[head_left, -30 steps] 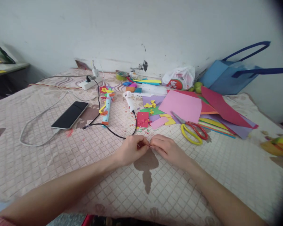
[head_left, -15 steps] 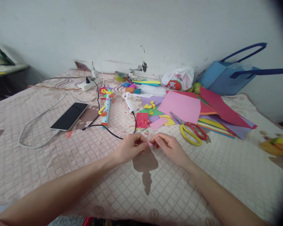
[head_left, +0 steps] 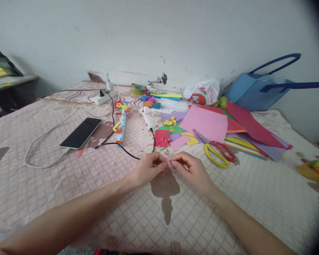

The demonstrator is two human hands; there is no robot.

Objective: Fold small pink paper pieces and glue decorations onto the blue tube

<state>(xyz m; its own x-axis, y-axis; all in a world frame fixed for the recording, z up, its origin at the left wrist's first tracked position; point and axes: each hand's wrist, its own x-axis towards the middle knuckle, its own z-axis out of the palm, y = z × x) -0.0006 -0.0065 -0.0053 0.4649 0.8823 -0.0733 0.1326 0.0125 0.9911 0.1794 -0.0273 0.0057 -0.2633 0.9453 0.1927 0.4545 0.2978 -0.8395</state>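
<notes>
A small piece of pink paper is pinched between my two hands, low over the tablecloth; its exact shape is too small to make out. My left hand grips its left side with thumb and forefinger. On its right side the thumb and fingertips of my right hand are closed. Just beyond the hands lie a red paper square, a pink paper strip and a white glue gun. Scissors with yellow and red handles rest to the right of my right hand.
A phone on a charging cable lies left, near a power strip. A light-blue strip with paper decorations stands between. Coloured sheets, a plastic bag and a blue bag are back right. A black cord runs by my left hand.
My right thumb and fingers have shifted in against the pink paper, with the thumb now stretched toward it. My left hand keeps its pinch. The whole view has moved slightly.
</notes>
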